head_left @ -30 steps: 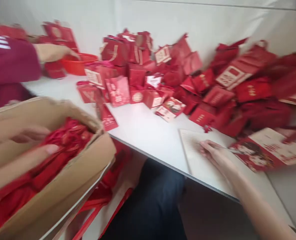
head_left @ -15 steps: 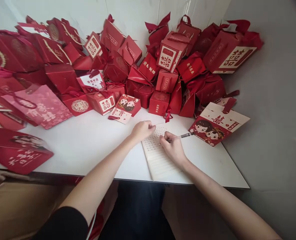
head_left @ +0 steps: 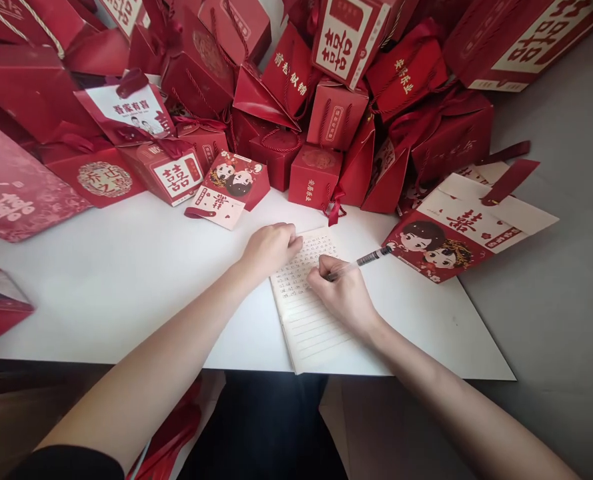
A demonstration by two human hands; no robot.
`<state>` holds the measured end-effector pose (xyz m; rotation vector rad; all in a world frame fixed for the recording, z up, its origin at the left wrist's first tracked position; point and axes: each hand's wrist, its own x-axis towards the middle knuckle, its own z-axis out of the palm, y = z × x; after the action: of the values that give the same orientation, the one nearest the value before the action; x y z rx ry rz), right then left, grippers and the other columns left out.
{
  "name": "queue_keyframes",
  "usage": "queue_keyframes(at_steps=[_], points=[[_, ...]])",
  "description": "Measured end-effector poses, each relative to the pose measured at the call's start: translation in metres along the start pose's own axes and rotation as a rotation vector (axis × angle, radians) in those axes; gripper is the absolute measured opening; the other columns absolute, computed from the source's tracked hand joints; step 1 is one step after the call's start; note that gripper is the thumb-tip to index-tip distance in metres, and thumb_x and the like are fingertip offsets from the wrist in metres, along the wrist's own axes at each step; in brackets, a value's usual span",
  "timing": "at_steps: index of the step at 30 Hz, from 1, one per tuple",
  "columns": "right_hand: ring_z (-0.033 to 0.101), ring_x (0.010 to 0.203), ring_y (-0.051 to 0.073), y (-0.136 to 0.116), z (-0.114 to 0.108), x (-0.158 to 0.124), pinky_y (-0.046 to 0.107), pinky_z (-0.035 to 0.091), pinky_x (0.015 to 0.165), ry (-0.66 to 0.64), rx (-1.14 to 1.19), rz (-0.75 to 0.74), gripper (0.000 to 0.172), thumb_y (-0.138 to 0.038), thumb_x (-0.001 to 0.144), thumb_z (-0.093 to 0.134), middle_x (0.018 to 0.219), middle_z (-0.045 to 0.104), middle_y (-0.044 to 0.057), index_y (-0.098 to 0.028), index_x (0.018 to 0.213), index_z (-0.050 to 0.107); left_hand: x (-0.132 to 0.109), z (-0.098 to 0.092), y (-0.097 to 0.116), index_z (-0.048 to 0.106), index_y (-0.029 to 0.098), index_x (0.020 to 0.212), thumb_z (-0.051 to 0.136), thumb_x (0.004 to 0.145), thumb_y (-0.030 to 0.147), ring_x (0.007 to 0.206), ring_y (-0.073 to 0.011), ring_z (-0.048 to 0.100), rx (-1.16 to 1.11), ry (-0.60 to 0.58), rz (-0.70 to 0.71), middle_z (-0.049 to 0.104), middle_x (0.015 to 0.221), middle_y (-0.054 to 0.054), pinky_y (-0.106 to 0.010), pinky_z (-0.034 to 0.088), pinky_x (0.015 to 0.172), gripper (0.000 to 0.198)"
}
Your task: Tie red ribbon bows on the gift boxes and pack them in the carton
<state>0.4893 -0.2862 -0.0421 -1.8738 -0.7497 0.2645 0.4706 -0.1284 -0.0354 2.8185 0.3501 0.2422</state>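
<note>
A notebook [head_left: 316, 340] with lined pages lies on the white table, rows of small handwritten characters filling its upper part. In my right hand [head_left: 349, 297] is a pen [head_left: 373, 257] with a clear barrel, its tail slanting up to the right. The tip is hidden behind my fingers, over the page near the last written rows. My left hand [head_left: 271, 250] rests as a loose fist at the notebook's upper left edge, and I see nothing in it. Right of the notebook leans a red and cream gift box [head_left: 441, 247] with a cartoon couple on it.
Several red gift boxes [head_left: 313, 177] with ribbons and cords are heaped along the back of the table [head_left: 176, 287]. A smaller cartoon-couple box [head_left: 236, 183] stands ahead of my left hand. At the left is a pink bag [head_left: 16, 193]. A grey wall [head_left: 566, 280] borders the right side.
The view has come closer and tilted down, so the boxes look larger and their tops are cut off. My right hand is slightly lower on the page relative to the writing.
</note>
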Motion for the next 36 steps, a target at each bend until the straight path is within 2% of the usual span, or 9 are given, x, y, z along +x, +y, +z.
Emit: queue_keyframes(at_steps=[16,20,24,27,30,32,33,34,36], points=[[0.023,0.048,0.009,-0.001,-0.001,-0.002,0.024,0.019,0.044,0.042,0.003,0.051,0.027,-0.020,0.071,0.045,0.049,0.024,-0.006,-0.020,0.054,0.024,0.000,0.001,-0.001,0.055,0.017,0.068,0.044,0.085,0.030,0.063,-0.0165,0.055,-0.019,0.003,0.016,0.059,0.068,-0.002,-0.027,0.035,0.058,0.024],[0.024,0.048,0.009,-0.002,-0.006,-0.003,0.023,0.018,0.043,0.049,0.182,0.088,0.026,-0.020,0.068,0.047,0.049,0.027,-0.006,-0.020,0.053,0.026,0.000,0.003,-0.001,0.055,0.017,0.065,0.045,0.084,0.029,0.062,-0.0166,0.056,-0.026,0.029,0.029,0.059,0.066,-0.002,-0.027,0.036,0.058,0.024],[0.024,0.042,0.007,-0.001,-0.012,-0.003,0.021,0.017,0.040,0.115,0.462,0.216,0.033,-0.028,0.070,0.055,0.044,0.031,-0.007,-0.020,0.053,0.029,-0.004,0.001,-0.002,0.054,0.018,0.064,0.048,0.083,0.030,0.062,-0.0160,0.055,-0.128,0.064,0.007,0.059,0.066,-0.001,-0.027,0.038,0.058,0.023],[0.022,0.040,0.006,0.001,-0.011,0.002,0.020,0.014,0.038,0.128,0.624,0.314,0.039,-0.039,0.068,0.062,0.043,0.029,-0.007,-0.020,0.053,0.032,-0.008,-0.008,-0.007,0.049,0.020,0.063,0.045,0.085,0.025,0.066,-0.0155,0.054,-0.237,0.238,0.031,0.058,0.067,-0.002,-0.027,0.041,0.062,0.023],[0.020,0.039,0.005,0.003,-0.008,0.008,0.018,0.014,0.037,0.125,0.739,0.362,0.043,-0.048,0.061,0.069,0.043,0.028,-0.008,-0.019,0.054,0.037,-0.011,-0.021,-0.020,0.047,0.020,0.068,0.042,0.084,0.018,0.074,-0.0174,0.053,-0.264,0.530,0.085,0.057,0.071,-0.003,-0.030,0.043,0.073,0.017],[0.020,0.039,0.004,0.004,-0.007,0.010,0.018,0.014,0.037,0.104,0.768,0.371,0.047,-0.052,0.058,0.071,0.043,0.028,-0.008,-0.019,0.055,0.038,-0.011,-0.028,-0.031,0.048,0.020,0.076,0.044,0.082,0.017,0.079,-0.0190,0.052,-0.294,0.748,0.067,0.056,0.076,-0.004,-0.033,0.043,0.076,0.008],[0.020,0.039,0.004,0.005,-0.006,0.010,0.017,0.014,0.037,0.089,0.768,0.369,0.048,-0.053,0.058,0.072,0.043,0.028,-0.008,-0.019,0.056,0.038,-0.010,-0.030,-0.038,0.048,0.020,0.081,0.046,0.080,0.016,0.083,-0.0201,0.052,-0.314,0.860,0.032,0.055,0.082,-0.005,-0.034,0.043,0.078,0.004],[0.020,0.039,0.004,0.007,-0.005,0.010,0.017,0.014,0.037,0.076,0.760,0.366,0.049,-0.054,0.057,0.072,0.043,0.029,-0.008,-0.019,0.056,0.038,-0.009,-0.032,-0.047,0.047,0.020,0.088,0.048,0.078,0.016,0.090,-0.0215,0.052,-0.339,0.968,-0.028,0.054,0.089,-0.006,-0.037,0.043,0.082,0.010],[0.021,0.040,0.004,0.010,-0.004,0.010,0.017,0.013,0.038,0.060,0.740,0.361,0.050,-0.055,0.057,0.072,0.043,0.030,-0.008,-0.019,0.057,0.037,-0.007,-0.035,-0.068,0.043,0.019,0.101,0.052,0.074,0.014,0.106,-0.0244,0.047,-0.420,1.111,-0.251,0.049,0.103,-0.009,-0.042,0.038,0.093,0.029]])
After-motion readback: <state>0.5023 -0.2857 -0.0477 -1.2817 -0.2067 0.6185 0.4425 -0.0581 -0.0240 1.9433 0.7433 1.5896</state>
